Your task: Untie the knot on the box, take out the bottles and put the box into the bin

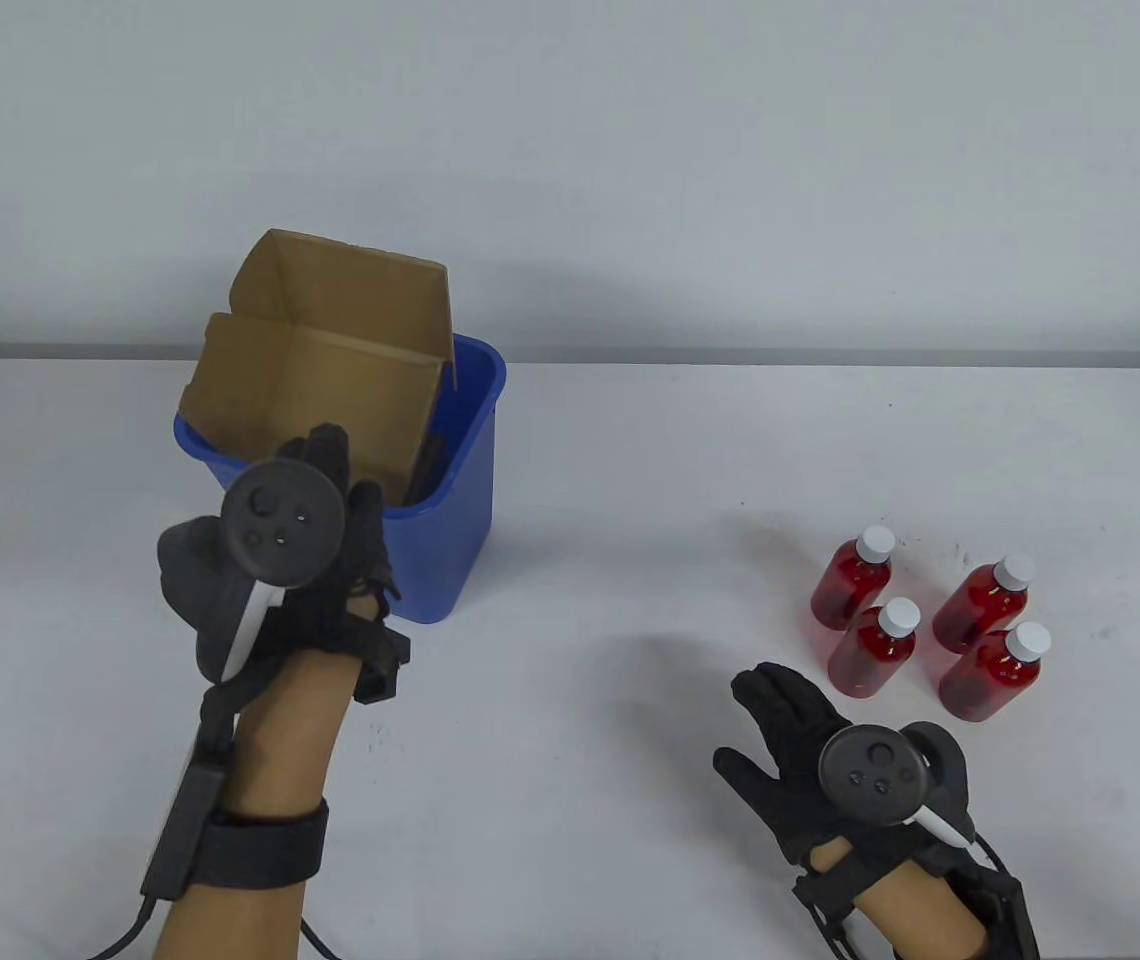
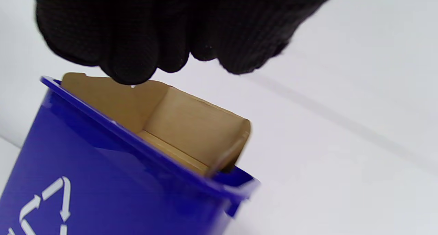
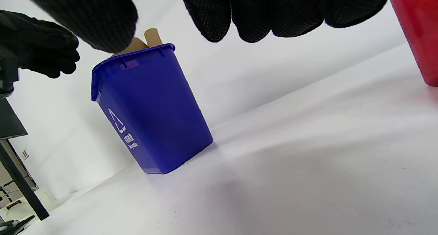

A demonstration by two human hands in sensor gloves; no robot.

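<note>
The box sits in the bin. The left hand hangs loose above it, holding nothing. The right hand lies flat near the bottles.

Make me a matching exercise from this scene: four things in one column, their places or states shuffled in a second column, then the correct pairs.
Things:
1. cardboard box
2. red bottles
3. left hand
4. right hand

Places or states:
A. standing in a cluster on the table, white caps on
B. flat on the table near the bottles, fingers straight
C. sticking out of the blue bin, flaps open
D. raised in front of the bin, just above its rim

Pairs: 1-C, 2-A, 3-D, 4-B
</note>
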